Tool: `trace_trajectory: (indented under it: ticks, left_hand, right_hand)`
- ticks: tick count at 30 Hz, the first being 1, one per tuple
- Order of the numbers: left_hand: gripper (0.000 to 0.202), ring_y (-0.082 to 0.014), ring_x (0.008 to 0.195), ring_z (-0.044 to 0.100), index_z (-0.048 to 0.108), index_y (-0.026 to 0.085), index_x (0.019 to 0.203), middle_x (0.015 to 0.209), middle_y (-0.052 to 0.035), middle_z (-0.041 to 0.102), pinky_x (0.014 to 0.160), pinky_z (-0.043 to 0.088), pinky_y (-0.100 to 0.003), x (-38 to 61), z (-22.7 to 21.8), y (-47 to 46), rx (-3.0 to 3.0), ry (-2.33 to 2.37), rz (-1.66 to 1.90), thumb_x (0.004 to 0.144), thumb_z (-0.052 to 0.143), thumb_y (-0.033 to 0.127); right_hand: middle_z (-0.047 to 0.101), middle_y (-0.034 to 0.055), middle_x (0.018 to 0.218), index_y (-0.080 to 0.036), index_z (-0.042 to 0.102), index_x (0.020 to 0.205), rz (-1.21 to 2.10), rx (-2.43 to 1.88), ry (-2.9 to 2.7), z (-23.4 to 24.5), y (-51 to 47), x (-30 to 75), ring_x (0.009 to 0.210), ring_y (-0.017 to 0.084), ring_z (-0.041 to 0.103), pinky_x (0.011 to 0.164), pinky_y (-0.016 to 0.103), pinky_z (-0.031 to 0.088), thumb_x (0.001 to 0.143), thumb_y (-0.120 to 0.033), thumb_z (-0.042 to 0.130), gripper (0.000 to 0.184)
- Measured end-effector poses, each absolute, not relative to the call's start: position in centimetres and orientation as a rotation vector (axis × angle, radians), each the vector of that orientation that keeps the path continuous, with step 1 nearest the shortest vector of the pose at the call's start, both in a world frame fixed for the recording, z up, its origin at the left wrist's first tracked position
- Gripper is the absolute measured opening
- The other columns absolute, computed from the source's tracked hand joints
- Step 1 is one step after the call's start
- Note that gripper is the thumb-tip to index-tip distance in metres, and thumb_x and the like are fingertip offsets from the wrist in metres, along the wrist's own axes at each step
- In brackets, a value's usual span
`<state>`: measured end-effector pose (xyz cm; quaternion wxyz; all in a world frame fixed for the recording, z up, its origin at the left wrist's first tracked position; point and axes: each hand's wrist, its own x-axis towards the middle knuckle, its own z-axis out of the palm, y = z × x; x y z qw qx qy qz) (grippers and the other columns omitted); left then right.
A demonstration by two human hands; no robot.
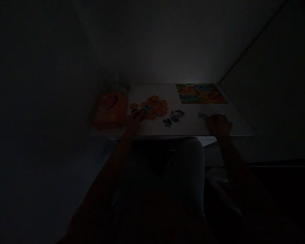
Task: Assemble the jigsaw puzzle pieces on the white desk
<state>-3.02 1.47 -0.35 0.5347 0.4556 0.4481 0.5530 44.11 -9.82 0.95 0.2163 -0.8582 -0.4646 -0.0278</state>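
On a narrow, white, flat-topped desk [190, 129] in very dim light, from left to right:

Item: an orange cardboard box [110, 109] with pale lettering and a dark printed figure, lying at the left end.

Item: a loose heap of jigsaw pieces [156, 107], mostly orange-faced, a few showing blue or teal, spread beside the box; some overlap, and one or two lie apart at the left edge.

Item: the left hand [134, 119], at the heap's near left edge, fingertips on or just over the pieces. Grip: curled and fairly narrow; whether a piece is held cannot be told.

Item: a small group of dark, teal-patterned jigsaw pieces [177, 115], picture side up, right of the heap; they touch, though whether they interlock is unclear.

Item: a dark green-and-white jigsaw piece [167, 122], just beside that group, towards the near edge.

Item: a pale blue-teal jigsaw piece or pair [202, 115], well apart to the right.

Item: the right hand [220, 125], just beside it. Grip: fingers bent downward, narrow; contents hidden.

Item: a multicoloured rectangular picture sheet [201, 94], flat at the far right.

Condition: judged an early stage. Only a handful of pieces are set apart picture side up; most remain heaped, unsorted and unjoined, and no assembled section of any extent shows.
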Motion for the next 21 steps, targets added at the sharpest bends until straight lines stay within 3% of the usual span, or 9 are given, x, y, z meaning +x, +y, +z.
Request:
trace_trajectory:
  ticks: [4, 7, 11, 14, 18, 21]
  left_hand:
    - [0.038, -0.023, 0.097, 0.083, 0.086, 0.02, 0.11, 0.108, -0.0094, 0.087, 0.098, 0.07, -0.039, -1.5, 0.3, 0.3, 1.304, 1.033, 1.191, 0.099, 0.1, 0.054]
    - [0.026, -0.0245, 0.1, 0.084, 0.087, 0.02, 0.11, 0.107, -0.0081, 0.088, 0.097, 0.067, -0.038, 1.2, 1.1, -0.8, 1.512, 1.044, 1.069, 0.103, 0.098, 0.044]
    - [0.018, -0.0271, 0.107, 0.086, 0.087, 0.018, 0.122, 0.108, -0.008, 0.09, 0.107, 0.063, -0.043, 5.2, 2.3, -2.2, 1.731, 1.178, 0.966, 0.107, 0.097, 0.022]
    - [0.021, -0.0298, 0.113, 0.086, 0.087, 0.017, 0.13, 0.112, -0.0099, 0.09, 0.121, 0.058, -0.05, 7.1, 2.9, -2.9, 1.917, 1.239, 0.851, 0.111, 0.094, 0.02]
    - [0.03, -0.0423, 0.15, 0.075, 0.087, 0.022, 0.14, 0.144, -0.0161, 0.086, 0.14, 0.041, -0.066, 7.3, 3.0, -2.8, 2.2, 1.403, 0.785, 0.112, 0.094, 0.031]
    - [0.047, -0.049, 0.166, 0.063, 0.081, 0.018, 0.155, 0.168, -0.0256, 0.073, 0.144, 0.035, -0.07, 5.3, 2.9, -1.4, 2.263, 1.566, 0.845, 0.113, 0.091, 0.037]
  right_hand:
    - [0.083, 0.0246, 0.137, -0.02, 0.082, 0.119, -0.103, -2.34, -1.282, 1.0, -9.9, 43.8, 0.127, 0.043, 0.077, 0.121, 0.064, 0.05, 0.104, -0.044, 0.065, 0.032]
    - [0.084, 0.0242, 0.137, -0.02, 0.081, 0.119, -0.103, -2.321, -1.287, 1.1, -10.0, 43.5, 0.126, 0.042, 0.077, 0.122, 0.064, 0.049, 0.105, -0.042, 0.063, 0.032]
    - [0.085, 0.0238, 0.137, -0.02, 0.081, 0.122, -0.087, -2.333, -1.274, 1.2, -10.0, 43.5, 0.125, 0.04, 0.078, 0.122, 0.062, 0.052, 0.105, -0.045, 0.065, 0.034]
    - [0.085, 0.024, 0.138, -0.02, 0.082, 0.121, -0.073, -2.326, -1.291, 1.1, -10.0, 43.8, 0.127, 0.042, 0.078, 0.12, 0.062, 0.053, 0.104, -0.048, 0.065, 0.036]
    - [0.085, 0.0238, 0.137, -0.022, 0.083, 0.119, -0.093, -2.325, -1.304, 0.5, -10.0, 44.3, 0.123, 0.043, 0.079, 0.116, 0.061, 0.055, 0.104, -0.05, 0.064, 0.037]
    - [0.086, 0.0231, 0.132, -0.021, 0.082, 0.122, -0.105, -2.309, -1.338, 0.1, -10.0, 44.7, 0.12, 0.042, 0.08, 0.115, 0.061, 0.056, 0.105, -0.052, 0.064, 0.04]
